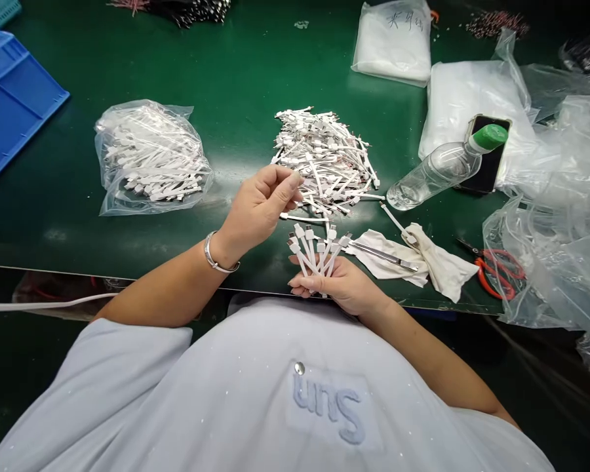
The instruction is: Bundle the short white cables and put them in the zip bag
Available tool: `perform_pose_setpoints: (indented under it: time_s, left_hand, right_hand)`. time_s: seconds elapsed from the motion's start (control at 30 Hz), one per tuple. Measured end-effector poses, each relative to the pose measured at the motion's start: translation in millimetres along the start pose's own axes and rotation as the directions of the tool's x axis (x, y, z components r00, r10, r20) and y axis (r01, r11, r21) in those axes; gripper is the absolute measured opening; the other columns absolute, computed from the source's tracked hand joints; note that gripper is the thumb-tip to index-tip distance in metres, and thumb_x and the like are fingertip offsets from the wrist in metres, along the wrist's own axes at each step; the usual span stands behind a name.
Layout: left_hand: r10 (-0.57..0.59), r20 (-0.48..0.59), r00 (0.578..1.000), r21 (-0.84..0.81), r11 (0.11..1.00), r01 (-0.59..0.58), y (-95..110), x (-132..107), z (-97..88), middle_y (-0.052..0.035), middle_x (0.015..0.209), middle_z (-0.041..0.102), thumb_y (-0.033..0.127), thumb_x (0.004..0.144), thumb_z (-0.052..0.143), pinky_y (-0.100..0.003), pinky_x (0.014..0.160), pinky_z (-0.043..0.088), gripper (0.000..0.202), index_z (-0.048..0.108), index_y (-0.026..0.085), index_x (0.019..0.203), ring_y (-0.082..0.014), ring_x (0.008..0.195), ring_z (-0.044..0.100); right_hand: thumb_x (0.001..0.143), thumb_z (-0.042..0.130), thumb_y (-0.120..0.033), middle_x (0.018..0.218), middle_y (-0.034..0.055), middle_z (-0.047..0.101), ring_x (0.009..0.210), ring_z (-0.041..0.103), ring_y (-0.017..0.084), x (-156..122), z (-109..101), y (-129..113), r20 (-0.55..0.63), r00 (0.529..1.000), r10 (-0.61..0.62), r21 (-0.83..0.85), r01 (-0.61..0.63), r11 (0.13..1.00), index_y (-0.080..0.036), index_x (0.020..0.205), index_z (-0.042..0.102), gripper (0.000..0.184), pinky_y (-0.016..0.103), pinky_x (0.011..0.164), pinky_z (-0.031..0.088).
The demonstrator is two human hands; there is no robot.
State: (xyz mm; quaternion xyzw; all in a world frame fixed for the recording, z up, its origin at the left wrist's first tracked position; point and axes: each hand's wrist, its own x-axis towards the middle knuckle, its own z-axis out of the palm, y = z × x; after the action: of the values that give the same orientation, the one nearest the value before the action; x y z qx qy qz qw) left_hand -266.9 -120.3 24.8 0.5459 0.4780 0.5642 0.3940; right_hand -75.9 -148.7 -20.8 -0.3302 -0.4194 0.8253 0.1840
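Note:
My right hand (341,283) is closed around a fanned bunch of short white cables (314,252), their metal plugs pointing up and away from me. In front of the near side of a loose pile of the same cables (322,157), my left hand (263,203) has its thumb and fingers pinched together. Whether anything is between those fingertips, I cannot make out. Just right of the bunch, metal tweezers (386,255) lie on a crumpled white cloth (373,246). One single cable (396,219) rests with its end against a second cloth (445,265).
A clear bag full of white cables (152,154) lies at left, near a blue bin (14,98). On the right are a green-capped bottle (437,170) leaning over a phone (484,174), red-handled scissors (499,272) and plastic bags (545,262). The green table's (177,246) front edge is against my body.

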Motion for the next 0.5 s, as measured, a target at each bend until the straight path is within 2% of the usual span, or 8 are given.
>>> perform_pose_setpoints:
  time_s: [0.13, 0.23, 0.3, 0.33, 0.37, 0.4, 0.43, 0.5]
  left_hand:
    - [0.104, -0.016, 0.994, 0.091, 0.991, -0.102, 9.6, -4.7, -9.3, -0.0004, 0.076, 0.063, 0.041, 0.090, 0.057, -0.020, 0.063, 0.051, 0.023, 0.060, 0.018, 0.089, -0.0074, 0.067, 0.059]
    - [0.275, -0.031, 0.961, 0.222, 0.939, -0.262, 28.5, -15.2, -20.3, -0.0024, 0.083, 0.066, 0.041, 0.091, 0.055, -0.024, 0.071, 0.052, 0.022, 0.061, 0.020, 0.097, -0.0101, 0.075, 0.062]
    - [0.420, 0.082, 0.904, 0.324, 0.846, -0.423, 44.1, -25.8, -26.8, -0.0049, 0.095, 0.068, 0.040, 0.089, 0.058, -0.029, 0.081, 0.052, 0.025, 0.061, 0.021, 0.105, -0.0135, 0.086, 0.064]
    - [0.462, 0.207, 0.862, 0.369, 0.779, -0.506, 50.8, -31.9, -28.6, -0.0065, 0.104, 0.068, 0.041, 0.086, 0.062, -0.032, 0.088, 0.050, 0.030, 0.061, 0.022, 0.110, -0.0164, 0.096, 0.063]
    - [0.448, 0.365, 0.816, 0.407, 0.711, -0.573, 55.9, -38.1, -29.0, -0.0079, 0.113, 0.066, 0.041, 0.083, 0.066, -0.037, 0.097, 0.046, 0.037, 0.060, 0.023, 0.114, -0.0199, 0.107, 0.061]
    - [0.380, 0.524, 0.762, 0.435, 0.650, -0.623, 58.8, -44.1, -28.1, -0.0090, 0.120, 0.064, 0.040, 0.080, 0.068, -0.042, 0.105, 0.039, 0.043, 0.058, 0.024, 0.118, -0.0234, 0.117, 0.056]
    - [0.247, 0.651, 0.718, 0.472, 0.609, -0.637, 59.4, -49.5, -26.5, -0.0093, 0.125, 0.062, 0.037, 0.081, 0.068, -0.047, 0.111, 0.031, 0.045, 0.056, 0.025, 0.122, -0.0258, 0.123, 0.052]
    - [0.005, 0.751, 0.661, 0.548, 0.554, -0.627, 54.2, -58.1, -23.3, -0.0098, 0.117, 0.065, 0.023, 0.088, 0.057, -0.054, 0.115, 0.018, 0.042, 0.051, 0.023, 0.130, -0.0255, 0.119, 0.054]
  right_hand:
    - [0.069, 0.081, -0.031, 0.081, 0.0037, 0.073, 0.070, 0.066, 0.013, 0.7, 2.4, -1.4, -0.030, 0.999, 0.016, -0.035, -0.017, 0.999, -0.016, 0.105, 0.069, 0.041, 0.027, 0.067, 0.051]
    - [0.068, 0.081, -0.031, 0.079, 0.0039, 0.072, 0.067, 0.064, 0.012, -0.1, 3.6, -3.7, -0.033, 0.999, 0.037, -0.062, -0.039, 0.997, -0.015, 0.105, 0.069, 0.042, 0.026, 0.066, 0.050]
    - [0.067, 0.081, -0.031, 0.077, 0.0035, 0.072, 0.064, 0.062, 0.011, -0.9, 5.1, -7.7, -0.030, 0.997, 0.064, -0.058, -0.066, 0.996, -0.015, 0.103, 0.069, 0.042, 0.025, 0.062, 0.049]
    - [0.066, 0.082, -0.031, 0.075, 0.0030, 0.071, 0.062, 0.062, 0.011, -1.1, 6.0, -10.7, -0.013, 0.996, 0.091, -0.064, -0.092, 0.994, -0.015, 0.100, 0.070, 0.039, 0.025, 0.059, 0.049]
    - [0.066, 0.082, -0.032, 0.071, 0.0026, 0.070, 0.059, 0.061, 0.012, -0.9, 7.0, -14.6, 0.017, 0.992, 0.127, -0.091, -0.125, 0.988, -0.015, 0.094, 0.071, 0.035, 0.025, 0.056, 0.048]
    - [0.066, 0.081, -0.034, 0.067, 0.0025, 0.068, 0.057, 0.060, 0.012, 0.0, 8.2, -19.0, 0.061, 0.984, 0.170, -0.143, -0.160, 0.977, -0.015, 0.086, 0.071, 0.029, 0.025, 0.053, 0.047]
    - [0.066, 0.081, -0.036, 0.064, 0.0027, 0.067, 0.055, 0.059, 0.012, 1.7, 9.6, -23.8, 0.109, 0.970, 0.219, -0.216, -0.192, 0.957, -0.015, 0.077, 0.071, 0.025, 0.025, 0.051, 0.047]
    - [0.067, 0.080, -0.038, 0.059, 0.0026, 0.065, 0.052, 0.057, 0.013, 7.6, 13.5, -32.6, 0.170, 0.937, 0.304, -0.370, -0.225, 0.901, -0.016, 0.070, 0.070, 0.024, 0.026, 0.047, 0.046]
